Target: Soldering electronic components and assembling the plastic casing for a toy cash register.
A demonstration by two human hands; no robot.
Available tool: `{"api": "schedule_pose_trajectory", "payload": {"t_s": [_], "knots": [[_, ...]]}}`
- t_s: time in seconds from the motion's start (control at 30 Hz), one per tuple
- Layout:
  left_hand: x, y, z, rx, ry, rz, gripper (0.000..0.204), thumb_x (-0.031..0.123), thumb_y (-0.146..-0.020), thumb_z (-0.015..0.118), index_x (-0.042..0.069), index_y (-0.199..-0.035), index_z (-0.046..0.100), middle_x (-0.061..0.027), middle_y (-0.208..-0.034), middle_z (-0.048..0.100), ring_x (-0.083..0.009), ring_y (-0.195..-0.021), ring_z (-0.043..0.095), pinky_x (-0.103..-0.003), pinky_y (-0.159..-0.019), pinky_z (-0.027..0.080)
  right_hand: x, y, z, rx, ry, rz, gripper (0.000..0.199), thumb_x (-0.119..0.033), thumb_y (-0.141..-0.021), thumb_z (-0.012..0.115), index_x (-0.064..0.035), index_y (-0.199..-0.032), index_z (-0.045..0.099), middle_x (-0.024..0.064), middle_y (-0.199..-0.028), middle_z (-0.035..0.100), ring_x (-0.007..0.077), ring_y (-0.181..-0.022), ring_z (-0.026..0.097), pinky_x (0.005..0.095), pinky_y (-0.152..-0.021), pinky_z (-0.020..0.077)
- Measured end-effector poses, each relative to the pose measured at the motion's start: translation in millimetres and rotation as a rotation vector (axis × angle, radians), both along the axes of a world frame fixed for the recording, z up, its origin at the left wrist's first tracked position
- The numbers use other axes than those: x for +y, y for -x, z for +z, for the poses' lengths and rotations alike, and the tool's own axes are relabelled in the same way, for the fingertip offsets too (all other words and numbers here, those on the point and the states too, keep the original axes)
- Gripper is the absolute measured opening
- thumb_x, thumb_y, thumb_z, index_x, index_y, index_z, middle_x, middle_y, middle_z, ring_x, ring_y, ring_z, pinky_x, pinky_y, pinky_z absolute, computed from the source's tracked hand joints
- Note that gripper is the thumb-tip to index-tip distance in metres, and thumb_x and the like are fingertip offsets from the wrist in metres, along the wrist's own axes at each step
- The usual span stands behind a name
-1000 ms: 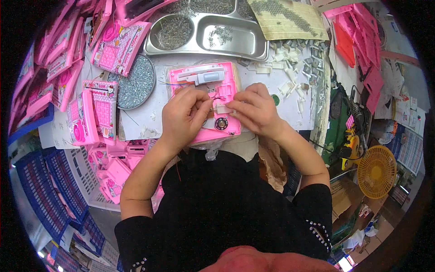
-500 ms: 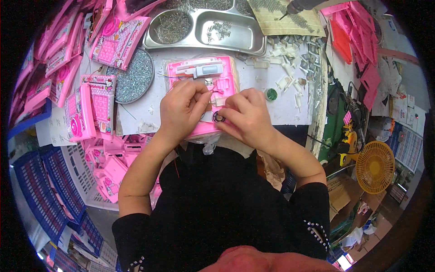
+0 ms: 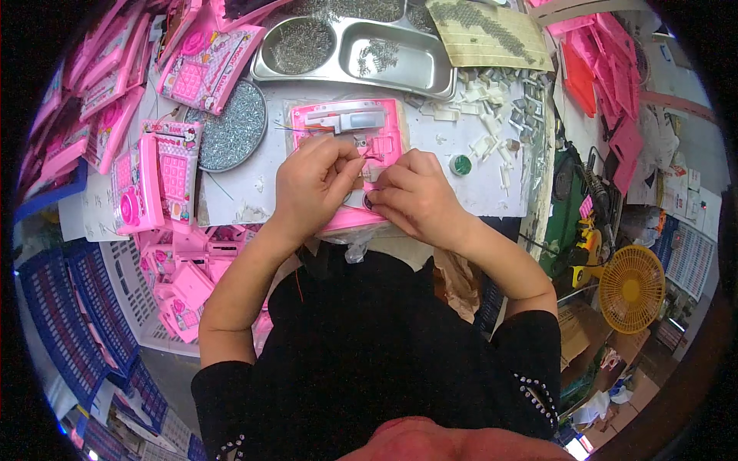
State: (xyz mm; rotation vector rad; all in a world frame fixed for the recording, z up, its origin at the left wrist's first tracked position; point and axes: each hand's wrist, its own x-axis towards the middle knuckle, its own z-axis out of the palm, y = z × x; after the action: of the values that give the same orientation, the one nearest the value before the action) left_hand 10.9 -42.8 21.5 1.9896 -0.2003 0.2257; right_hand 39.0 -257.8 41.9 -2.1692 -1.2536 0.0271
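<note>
Face-down on the worktop lies a pink plastic shell [image 3: 393,121], fitted with a white and grey rectangular part [image 3: 361,121] along its far end. My left hand [image 3: 317,184] is over the shell's left side, thumb and forefinger pinched on a thin wire [image 3: 371,157]. From the right, my right hand [image 3: 423,197] grips a small round dark disc, like a little speaker [image 3: 367,201], near the shell's near edge. Its fingers cover most of the disc. Thin coloured wires [image 3: 289,127] stick out left of the shell.
A round tray of screws [image 3: 234,131] and pink toy cases [image 3: 177,165] stand left. Behind is a metal compartment tray [image 3: 396,61] with small metal parts. White plastic pieces [image 3: 492,115] and a small green-topped pot [image 3: 460,164] lie right. A crate [image 3: 127,288] of pink cases sits lower left.
My right fingers have closed further over the round disc, hiding more of it. The left hand keeps its pinch. The dark tool at the top has left view as the whole picture shifted slightly.
</note>
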Motion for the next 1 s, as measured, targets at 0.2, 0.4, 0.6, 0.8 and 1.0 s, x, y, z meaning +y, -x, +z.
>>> {"api": "schedule_pose_trajectory", "payload": {"t_s": [0.2, 0.4, 0.6, 0.8, 1.0], "knots": [[0.8, -1.2, 0.3, -0.014, -0.038, -0.022, 0.01, 0.007, -0.086, 0.075, 0.004, -0.091, 0.067, -0.0078, -0.076, 0.063, -0.0217, -0.063, 0.061, -0.034, -0.057, 0.047, -1.9, -2.4, 2.0, 0.017, 0.029, 0.018, 0.019, -0.019, -0.078, 0.077, -0.0134, -0.095, 0.073, 0.0007, -0.092, 0.06, 0.0252, -0.094, 0.056, 0.041, -0.086, 0.0425], [0.8, 3.0, 1.9, -0.015, -0.048, -0.053, 0.011, 0.008, -0.085, 0.076, 0.005, -0.091, 0.067, -0.0072, -0.077, 0.063, -0.0225, -0.065, 0.063, -0.035, -0.058, 0.049, -2.9, -38.7, 19.7, -0.005, 0.027, -0.142, 0.029, -0.015, -0.079, 0.08, -0.0135, -0.107, 0.074, 0.0024, -0.097, 0.064, 0.0252, -0.091, 0.058, 0.0398, -0.08, 0.042], [4.2, 5.3, 1.3, -0.231, -0.324, -0.233, 0.017, 0.011, -0.079, 0.08, 0.007, -0.091, 0.068, -0.008, -0.078, 0.062, -0.0278, -0.068, 0.065, -0.039, -0.058, 0.051, 18.9, -51.8, 2.0, -0.06, 0.21, -0.133, 0.015, -0.02, -0.082, 0.075, -0.0129, -0.095, 0.074, 0.0037, -0.077, 0.066, 0.0248, -0.079, 0.066, 0.0395, -0.078, 0.0431], [3.3, 7.8, -2.8, -0.217, -0.321, -0.2, 0.016, 0.016, -0.082, 0.077, 0.009, -0.092, 0.067, -0.007, -0.081, 0.06, -0.0268, -0.072, 0.065, -0.039, -0.06, 0.051, 38.2, -44.3, 17.7, -0.137, 0.51, -0.123, 0.008, -0.021, -0.081, 0.069, -0.0128, -0.082, 0.069, 0.0039, -0.073, 0.069, 0.025, -0.07, 0.068, 0.04, -0.07, 0.0454], [3.2, 8.4, -4.7, -0.25, -0.295, -0.184, 0.016, 0.013, -0.08, 0.079, 0.008, -0.089, 0.067, -0.0078, -0.078, 0.06, -0.0277, -0.068, 0.063, -0.04, -0.058, 0.05, 43.1, -47.0, 17.7, -0.225, 0.473, -0.072, 0.007, -0.019, -0.08, 0.069, -0.0128, -0.081, 0.069, 0.004, -0.072, 0.069, 0.0235, -0.066, 0.068, 0.038, -0.066, 0.0458]]}}
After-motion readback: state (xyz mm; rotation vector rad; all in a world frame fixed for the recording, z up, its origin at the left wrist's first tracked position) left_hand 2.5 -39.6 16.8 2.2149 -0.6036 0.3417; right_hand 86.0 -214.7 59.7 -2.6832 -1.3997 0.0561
